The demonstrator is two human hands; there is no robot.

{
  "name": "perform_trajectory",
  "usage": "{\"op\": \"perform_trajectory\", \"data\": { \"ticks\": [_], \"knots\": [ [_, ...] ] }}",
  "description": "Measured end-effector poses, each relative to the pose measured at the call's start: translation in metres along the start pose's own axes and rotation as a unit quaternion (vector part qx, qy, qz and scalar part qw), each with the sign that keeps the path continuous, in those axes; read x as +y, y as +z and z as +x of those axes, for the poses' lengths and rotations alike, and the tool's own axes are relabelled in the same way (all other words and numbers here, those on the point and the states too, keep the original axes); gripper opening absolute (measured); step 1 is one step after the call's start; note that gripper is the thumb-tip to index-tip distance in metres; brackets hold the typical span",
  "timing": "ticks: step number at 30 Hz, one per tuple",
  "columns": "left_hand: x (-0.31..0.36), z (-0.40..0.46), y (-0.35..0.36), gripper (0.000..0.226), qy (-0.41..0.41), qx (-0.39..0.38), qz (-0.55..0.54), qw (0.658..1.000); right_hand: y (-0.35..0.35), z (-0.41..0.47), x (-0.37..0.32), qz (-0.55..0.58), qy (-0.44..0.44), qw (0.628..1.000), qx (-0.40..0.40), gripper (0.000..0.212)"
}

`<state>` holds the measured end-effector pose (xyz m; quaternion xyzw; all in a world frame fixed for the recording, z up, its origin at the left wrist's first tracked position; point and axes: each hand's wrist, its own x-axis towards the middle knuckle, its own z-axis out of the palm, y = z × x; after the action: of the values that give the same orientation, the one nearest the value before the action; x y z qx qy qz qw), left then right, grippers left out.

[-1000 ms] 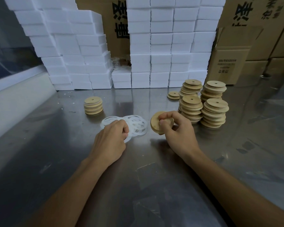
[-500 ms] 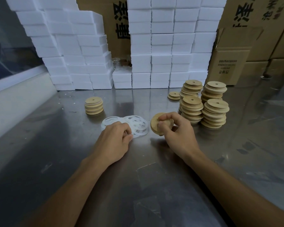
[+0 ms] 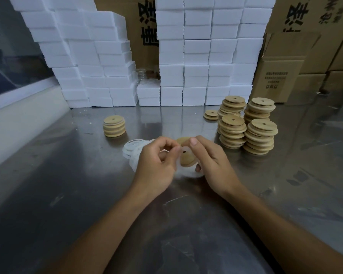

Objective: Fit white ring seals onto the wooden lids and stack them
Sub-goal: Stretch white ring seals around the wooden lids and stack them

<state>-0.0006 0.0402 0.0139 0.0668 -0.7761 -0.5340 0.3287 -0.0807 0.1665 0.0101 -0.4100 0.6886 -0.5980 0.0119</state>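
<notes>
a steel table (image 3: pixel 48 194) carries stacked white foam boxes (image 3: pixel 196 56) along its far edge. brown cardboard cartons (image 3: pixel 315 36) with dark printed characters stand behind and to the right; one smaller carton (image 3: pixel 275 80) stands open.

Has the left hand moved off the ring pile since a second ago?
Yes. The left hand has shifted right from the loose ring seals to meet the right hand at the wooden lid.
</notes>
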Motion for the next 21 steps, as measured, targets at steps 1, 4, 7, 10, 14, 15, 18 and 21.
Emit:
{"op": "perform_trajectory", "data": {
  "ticks": [1, 4, 7, 10, 14, 15, 18, 21],
  "knots": [
    [-0.002, -0.002, 0.002, 0.018, -0.013, 0.003, -0.003, 1.0, 0.001, -0.001, 0.0, -0.007, -0.007, 1.0, -0.015, 0.048],
    [-0.009, -0.002, 0.003, 0.015, -0.029, 0.026, -0.01, 0.999, 0.004, 0.0, 0.003, -0.038, -0.005, 0.999, -0.008, 0.036],
    [-0.013, 0.0, 0.002, 0.013, -0.023, 0.057, 0.003, 0.998, 0.005, 0.001, 0.009, -0.08, -0.023, 0.997, 0.007, 0.021],
    [-0.017, -0.001, 0.005, 0.01, -0.025, 0.06, 0.041, 0.997, 0.005, 0.0, 0.01, -0.068, -0.036, 0.997, 0.019, 0.027],
    [-0.018, -0.001, 0.01, 0.031, -0.139, -0.021, -0.077, 0.987, 0.004, 0.002, 0.008, -0.048, -0.051, 0.997, 0.032, 0.028],
    [-0.019, -0.001, 0.009, 0.035, -0.154, -0.046, -0.087, 0.983, 0.004, 0.002, 0.008, -0.044, -0.053, 0.997, 0.031, 0.028],
    [-0.023, 0.001, 0.005, 0.026, -0.154, -0.092, -0.098, 0.979, 0.004, 0.001, 0.008, -0.042, -0.048, 0.998, 0.022, 0.027],
    [-0.028, 0.004, 0.003, 0.017, -0.17, -0.068, -0.132, 0.974, 0.006, 0.0, 0.008, -0.046, -0.021, 0.998, 0.028, 0.02]
  ]
}}
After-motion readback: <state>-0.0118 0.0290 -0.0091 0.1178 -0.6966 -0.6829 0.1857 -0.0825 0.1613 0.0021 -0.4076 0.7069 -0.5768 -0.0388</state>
